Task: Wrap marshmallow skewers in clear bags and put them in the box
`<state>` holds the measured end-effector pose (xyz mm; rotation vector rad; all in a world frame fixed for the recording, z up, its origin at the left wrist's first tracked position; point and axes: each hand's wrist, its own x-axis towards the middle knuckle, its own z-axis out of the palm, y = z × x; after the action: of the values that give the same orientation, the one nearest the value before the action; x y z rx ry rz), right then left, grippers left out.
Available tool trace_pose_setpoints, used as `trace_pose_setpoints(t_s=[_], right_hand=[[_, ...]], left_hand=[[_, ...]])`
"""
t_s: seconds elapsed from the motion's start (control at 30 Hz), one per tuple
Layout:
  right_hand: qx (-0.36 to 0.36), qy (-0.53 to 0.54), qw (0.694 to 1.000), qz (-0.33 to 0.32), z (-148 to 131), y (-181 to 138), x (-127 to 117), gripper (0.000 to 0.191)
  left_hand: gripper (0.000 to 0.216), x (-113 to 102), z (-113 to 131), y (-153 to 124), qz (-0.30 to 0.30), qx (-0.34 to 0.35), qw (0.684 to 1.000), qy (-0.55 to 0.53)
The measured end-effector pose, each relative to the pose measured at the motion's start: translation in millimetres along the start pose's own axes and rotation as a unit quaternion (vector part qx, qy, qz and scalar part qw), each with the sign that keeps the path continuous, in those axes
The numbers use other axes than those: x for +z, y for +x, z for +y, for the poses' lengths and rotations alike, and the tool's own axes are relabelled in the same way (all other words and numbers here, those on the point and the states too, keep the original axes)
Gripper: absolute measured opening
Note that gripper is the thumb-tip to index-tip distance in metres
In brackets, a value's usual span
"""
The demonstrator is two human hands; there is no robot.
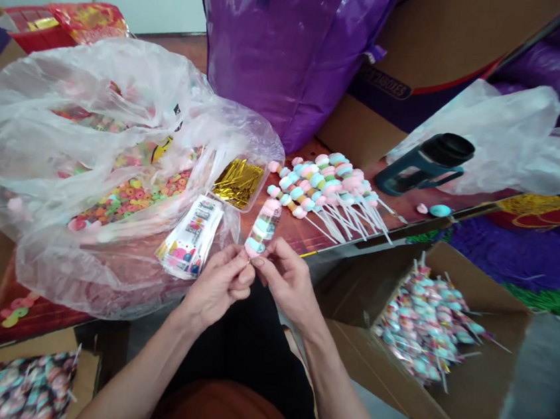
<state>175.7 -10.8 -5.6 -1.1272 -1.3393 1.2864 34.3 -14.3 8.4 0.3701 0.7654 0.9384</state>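
Observation:
Over the table's front edge I hold a marshmallow stick (263, 224), pink, blue and white, in a clear printed wrapper. My left hand (222, 280) is closed, pinching the bottom of the wrapped marshmallows. My right hand (290, 280) is closed too, its thumb and fingers pressed at the wrapper's neck. A small gold glint shows between the fingertips; the stick below is hidden by my hands. Just left lies a stack of printed clear bags (192, 237). Behind it, gold twist ties (239, 182) fill a clear tray. Unwrapped marshmallow skewers (327, 184) lie piled to the right.
A large clear plastic bag (118, 272) with colourful ring candies (136, 198) covers the table's left. A purple bag (276, 56) stands behind. At right are a dark bottle (425, 165) and loose marshmallows (440, 211). Cardboard boxes (488, 365) of wrapped sticks (422, 324) stand below both sides.

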Motion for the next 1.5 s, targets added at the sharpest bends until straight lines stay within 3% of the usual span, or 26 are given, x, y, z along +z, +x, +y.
trace_pose_setpoints(t_s=[0.1, 0.2, 0.3, 0.4, 0.47, 0.57, 0.67, 0.73, 0.83, 0.93, 1.03, 1.1, 1.2, 1.3, 1.5], right_hand=[[-0.003, -0.060, 0.997, 0.047, 0, -3, 9, 0.022], [0.012, -0.042, 0.997, 0.062, 0, -5, 13, 0.022], [0.019, -0.036, 0.998, 0.038, -2, -6, 10, 0.022], [-0.066, -0.130, 0.987, 0.063, -1, -10, 5, 0.013], [-0.179, -0.224, 0.953, 0.101, 2, -12, 3, 0.021], [-0.316, -0.337, 0.878, 0.127, 5, -11, 0, 0.027], [-0.368, -0.403, 0.829, 0.121, 6, -7, -2, 0.023], [-0.381, -0.409, 0.820, 0.124, 7, -5, 0, 0.020], [-0.335, -0.369, 0.853, 0.152, 5, -7, 10, 0.017], [-0.211, -0.273, 0.922, 0.177, -1, -12, 19, 0.017], [-0.095, -0.158, 0.967, 0.173, -16, -16, 20, 0.014], [-0.055, -0.112, 0.976, 0.178, -27, -18, 17, 0.014], [-0.063, -0.103, 0.974, 0.191, -40, -20, 14, 0.015], [-0.072, -0.119, 0.968, 0.211, -43, -28, 12, 0.016], [0.079, -0.037, 0.978, 0.190, -26, -59, 12, 0.025]], left_hand=[[0.031, 1, -12, 0, 0.079, 0.148, 0.978, 0.123], [0.032, 1, -16, -1, 0.107, 0.196, 0.953, 0.203], [0.038, 2, -9, -2, 0.123, 0.161, 0.963, 0.180], [0.042, 3, 1, 0, 0.109, 0.080, 0.988, 0.072], [0.043, 5, 5, 2, 0.102, 0.040, 0.994, 0.009], [0.045, 7, 7, 4, 0.103, 0.020, 0.994, -0.025], [0.044, 10, 3, 3, 0.095, 0.008, 0.995, -0.034], [0.041, 12, 0, 2, 0.088, 0.004, 0.995, -0.045], [0.036, 13, -5, 4, 0.070, 0.011, 0.996, -0.052], [0.033, 13, -4, 8, 0.038, 0.007, 0.998, -0.050], [0.036, 14, 1, 6, 0.011, 0.069, 0.997, -0.017], [0.042, 15, 6, 0, 0.017, 0.144, 0.987, 0.064], [0.054, 18, 9, -8, 0.046, 0.202, 0.954, 0.215], [0.052, 18, 6, -11, 0.052, 0.181, 0.944, 0.272], [0.019, 23, -19, -9, 0.057, 0.161, 0.955, 0.244]])
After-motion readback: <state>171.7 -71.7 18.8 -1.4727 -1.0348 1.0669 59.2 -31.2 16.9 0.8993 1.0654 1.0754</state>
